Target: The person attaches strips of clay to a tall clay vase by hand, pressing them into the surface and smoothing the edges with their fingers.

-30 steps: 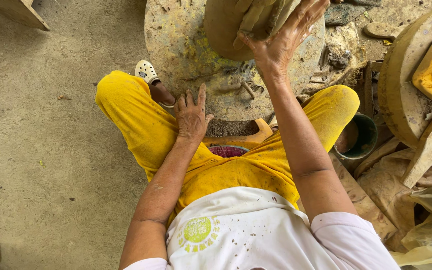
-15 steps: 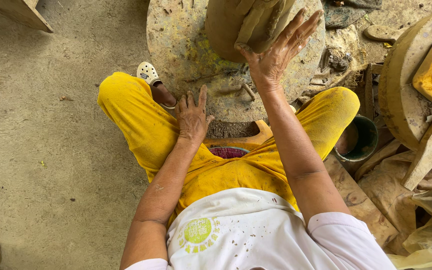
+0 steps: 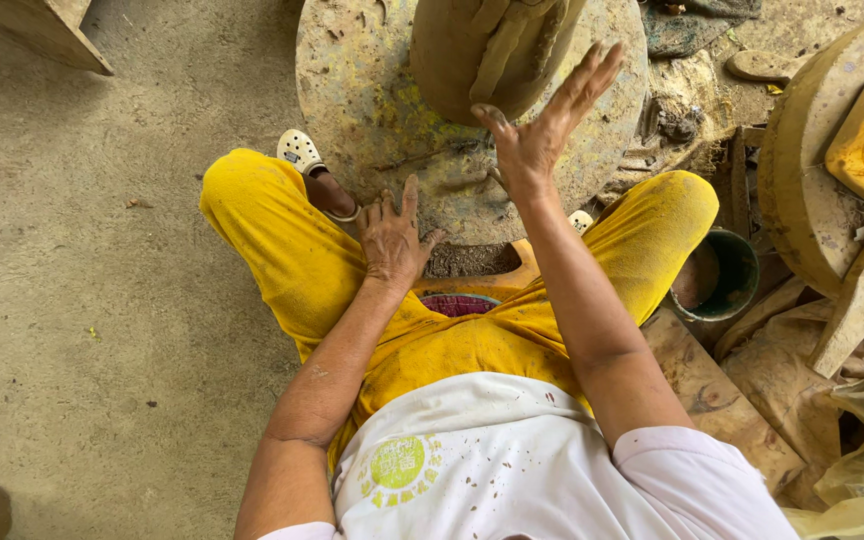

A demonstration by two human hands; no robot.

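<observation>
I see my right hand (image 3: 542,135) raised over the near edge of the round wheel (image 3: 362,100), forearm stretched forward, palm open and turned toward the clay pot (image 3: 487,50). Its fingers (image 3: 592,75) are spread apart and point up and away, close beside the pot's right flank; I cannot tell whether they touch the clay. They clamp on nothing.

My left hand (image 3: 392,235) lies flat, palm down, on my left knee in yellow trousers (image 3: 282,240), just beside the near edge of the wheel. Its fingers are loosely apart and point toward the wheel, holding nothing. The left arm runs straight back to my body, elbow slightly bent.

The pot stands upright at the far middle of the wheel, its long axis vertical and its top cut off by the frame. It is tan and wet-looking. A green bucket (image 3: 737,275) sits on the floor by my right knee, off the wheel's right edge.
</observation>
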